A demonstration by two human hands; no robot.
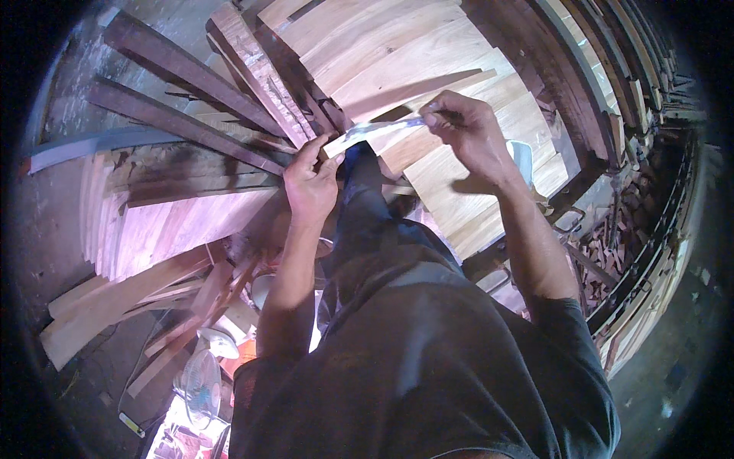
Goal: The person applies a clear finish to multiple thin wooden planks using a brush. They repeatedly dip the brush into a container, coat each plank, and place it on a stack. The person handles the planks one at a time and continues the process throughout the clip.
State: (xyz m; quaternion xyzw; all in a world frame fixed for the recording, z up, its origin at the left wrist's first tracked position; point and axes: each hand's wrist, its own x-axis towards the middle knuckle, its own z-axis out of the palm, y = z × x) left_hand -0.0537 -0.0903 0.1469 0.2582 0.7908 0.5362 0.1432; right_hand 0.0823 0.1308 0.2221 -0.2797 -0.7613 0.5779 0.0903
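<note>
Stacked light planks (428, 69) and dark boards (176, 122) fill the workshop. Left hand (310, 183) pinches a small wood piece (334, 145); right hand (466, 126) grasps a thin blade-like tool (382, 127) touching it. I think the tool could slip toward the left fingers (330, 164), because they are very near.

Left hand (310, 183) pinching a small wood strip (334, 145), right hand (468, 130) gripping a thin tool (382, 128) over stacked pale boards (428, 53).
</note>
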